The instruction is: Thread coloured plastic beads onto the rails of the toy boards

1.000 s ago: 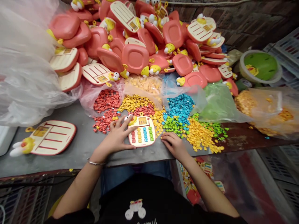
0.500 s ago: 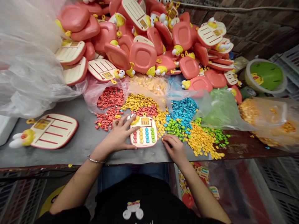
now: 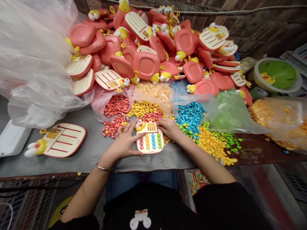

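A cream toy board (image 3: 150, 147) with a red rim and a yellow duck head lies flat on the table in front of me. Red, yellow, blue and green pieces sit in columns along its slots. My left hand (image 3: 126, 140) grips the board's left side, thumb at the lower edge and fingers spread over the upper left. At the upper right of the board, the fingertips of my right hand (image 3: 169, 128) are pinched together by the end of the top slot. Whatever is between them is hidden.
Loose red pieces (image 3: 117, 107), yellow pieces (image 3: 212, 143), blue pieces (image 3: 190, 113) and green pieces (image 3: 233, 140) spill from plastic bags behind the board. A second toy board (image 3: 68, 140) lies left. Many pink-backed boards (image 3: 146, 65) are heaped behind. A green-filled tub (image 3: 278, 75) stands right.
My right hand has moved from the table at the board's lower right up to its top right corner. The left hand keeps its hold. The whole view has shifted slightly.
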`<state>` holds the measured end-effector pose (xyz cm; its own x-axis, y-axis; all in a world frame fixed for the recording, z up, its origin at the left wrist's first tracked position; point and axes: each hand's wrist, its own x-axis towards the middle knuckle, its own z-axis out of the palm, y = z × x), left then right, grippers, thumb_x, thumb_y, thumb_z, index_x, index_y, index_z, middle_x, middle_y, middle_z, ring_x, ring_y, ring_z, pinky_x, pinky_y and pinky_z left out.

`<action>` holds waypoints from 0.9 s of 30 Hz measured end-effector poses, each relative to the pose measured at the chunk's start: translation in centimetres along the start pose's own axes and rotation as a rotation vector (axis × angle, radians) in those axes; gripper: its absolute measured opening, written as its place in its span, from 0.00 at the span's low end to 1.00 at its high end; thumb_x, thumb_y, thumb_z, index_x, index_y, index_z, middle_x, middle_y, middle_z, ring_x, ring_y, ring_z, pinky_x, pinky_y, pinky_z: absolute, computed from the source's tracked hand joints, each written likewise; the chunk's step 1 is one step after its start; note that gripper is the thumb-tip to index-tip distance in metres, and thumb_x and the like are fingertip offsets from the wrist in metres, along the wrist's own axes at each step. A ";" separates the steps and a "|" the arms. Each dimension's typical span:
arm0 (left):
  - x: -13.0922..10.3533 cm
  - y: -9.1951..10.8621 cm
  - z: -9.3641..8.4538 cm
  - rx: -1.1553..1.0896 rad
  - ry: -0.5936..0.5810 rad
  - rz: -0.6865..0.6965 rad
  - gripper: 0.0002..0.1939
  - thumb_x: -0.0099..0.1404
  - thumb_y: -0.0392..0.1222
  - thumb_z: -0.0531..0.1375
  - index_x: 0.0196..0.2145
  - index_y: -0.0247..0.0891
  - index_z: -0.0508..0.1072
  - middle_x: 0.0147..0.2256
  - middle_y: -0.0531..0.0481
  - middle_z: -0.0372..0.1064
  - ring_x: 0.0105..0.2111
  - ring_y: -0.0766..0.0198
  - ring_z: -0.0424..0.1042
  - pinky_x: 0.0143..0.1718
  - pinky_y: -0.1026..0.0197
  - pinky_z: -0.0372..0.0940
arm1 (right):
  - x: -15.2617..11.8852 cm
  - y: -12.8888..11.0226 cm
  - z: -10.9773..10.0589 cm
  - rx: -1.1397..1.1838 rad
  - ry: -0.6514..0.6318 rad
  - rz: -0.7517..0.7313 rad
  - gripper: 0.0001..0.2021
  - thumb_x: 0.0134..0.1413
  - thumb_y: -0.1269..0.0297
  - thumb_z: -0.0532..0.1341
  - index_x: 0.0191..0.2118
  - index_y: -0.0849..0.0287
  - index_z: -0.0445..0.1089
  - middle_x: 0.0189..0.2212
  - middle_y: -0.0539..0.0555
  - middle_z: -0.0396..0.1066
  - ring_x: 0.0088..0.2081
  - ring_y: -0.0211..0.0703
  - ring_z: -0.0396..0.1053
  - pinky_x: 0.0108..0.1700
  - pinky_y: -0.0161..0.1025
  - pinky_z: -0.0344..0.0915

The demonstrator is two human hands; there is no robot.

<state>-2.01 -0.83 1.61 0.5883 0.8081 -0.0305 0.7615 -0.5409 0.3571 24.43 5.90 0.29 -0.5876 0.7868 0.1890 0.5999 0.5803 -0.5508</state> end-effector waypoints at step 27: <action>0.1 -0.4 0.5 0.001 0.009 0.005 0.41 0.49 0.66 0.68 0.59 0.52 0.68 0.70 0.39 0.31 0.66 0.33 0.41 0.59 0.38 0.43 | 9.1 -0.6 -2.7 -0.269 -0.687 -0.033 0.10 0.37 0.78 0.71 0.27 0.60 0.74 0.22 0.49 0.72 0.25 0.38 0.64 0.29 0.35 0.53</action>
<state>-2.10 -0.65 1.01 0.5894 0.8076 -0.0203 0.7589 -0.5448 0.3567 20.21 13.30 4.56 -0.7619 0.5104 -0.3987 0.6369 0.7021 -0.3183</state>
